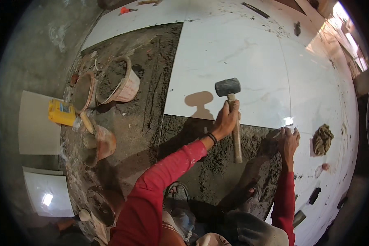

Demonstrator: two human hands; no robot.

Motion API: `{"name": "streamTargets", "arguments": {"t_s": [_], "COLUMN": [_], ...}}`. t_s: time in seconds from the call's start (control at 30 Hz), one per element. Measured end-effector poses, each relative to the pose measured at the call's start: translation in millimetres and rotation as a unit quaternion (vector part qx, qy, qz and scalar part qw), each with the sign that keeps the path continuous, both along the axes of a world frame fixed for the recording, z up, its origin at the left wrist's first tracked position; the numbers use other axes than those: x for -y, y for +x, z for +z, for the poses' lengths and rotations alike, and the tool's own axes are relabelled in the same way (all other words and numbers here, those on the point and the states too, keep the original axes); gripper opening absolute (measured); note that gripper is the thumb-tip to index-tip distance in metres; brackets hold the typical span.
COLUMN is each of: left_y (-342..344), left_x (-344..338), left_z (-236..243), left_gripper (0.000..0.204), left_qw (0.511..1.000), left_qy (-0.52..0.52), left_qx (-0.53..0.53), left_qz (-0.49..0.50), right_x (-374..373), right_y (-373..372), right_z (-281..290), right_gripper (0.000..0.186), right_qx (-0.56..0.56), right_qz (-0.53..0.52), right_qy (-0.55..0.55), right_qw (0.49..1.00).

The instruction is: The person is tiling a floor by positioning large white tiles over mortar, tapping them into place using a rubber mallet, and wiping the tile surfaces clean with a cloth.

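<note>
My left hand (225, 121) is closed round the wooden handle of a rubber mallet (228, 87) with a black head. The mallet hangs over the near edge of a large white floor tile (229, 53) and throws its shadow on it. My right hand (289, 145) is at the tile's near right corner, by the joint with the neighbouring tiles. Its fingers are bent and close together; whatever they may hold is too small to make out. Between my arms lies a bed of wet grey mortar (209, 164), with my feet at its near side.
To the left stand mortar buckets (129, 88), a tilted bucket (106, 143) with a wooden-handled tool, and a yellow container (61, 112). A crumpled rag (323, 140) lies on the right-hand tiles. White tiles (49, 197) rest at the lower left. Far off is an orange-red object (126, 10).
</note>
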State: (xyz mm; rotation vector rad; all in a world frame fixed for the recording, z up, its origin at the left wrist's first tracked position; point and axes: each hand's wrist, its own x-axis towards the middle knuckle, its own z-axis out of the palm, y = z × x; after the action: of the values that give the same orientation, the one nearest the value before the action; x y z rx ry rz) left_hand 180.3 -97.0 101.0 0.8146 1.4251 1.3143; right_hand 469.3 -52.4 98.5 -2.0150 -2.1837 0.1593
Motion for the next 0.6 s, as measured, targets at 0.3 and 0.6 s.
{"name": "streamTargets", "arguments": {"t_s": [0.3, 0.6], "left_y": [-5.3, -180.6], "left_x": [-44.3, -164.1], "left_z": [-18.1, -77.9], "left_gripper": [0.048, 0.083], "left_qw": [0.97, 0.738], "left_qy": [0.028, 0.001], "left_qx": [-0.237, -0.671], "left_qz": [-0.05, 0.064], "right_x": [7.9, -162.0], "right_y": [-143.5, -218.9], "right_z": [21.4, -45.0], "right_gripper": [0.035, 0.028], "right_qx": [-0.476, -0.449], "right_qz": [0.056, 0.061], "right_qy": [-0.296, -0.108], "right_qw": [0.826, 0.885]}}
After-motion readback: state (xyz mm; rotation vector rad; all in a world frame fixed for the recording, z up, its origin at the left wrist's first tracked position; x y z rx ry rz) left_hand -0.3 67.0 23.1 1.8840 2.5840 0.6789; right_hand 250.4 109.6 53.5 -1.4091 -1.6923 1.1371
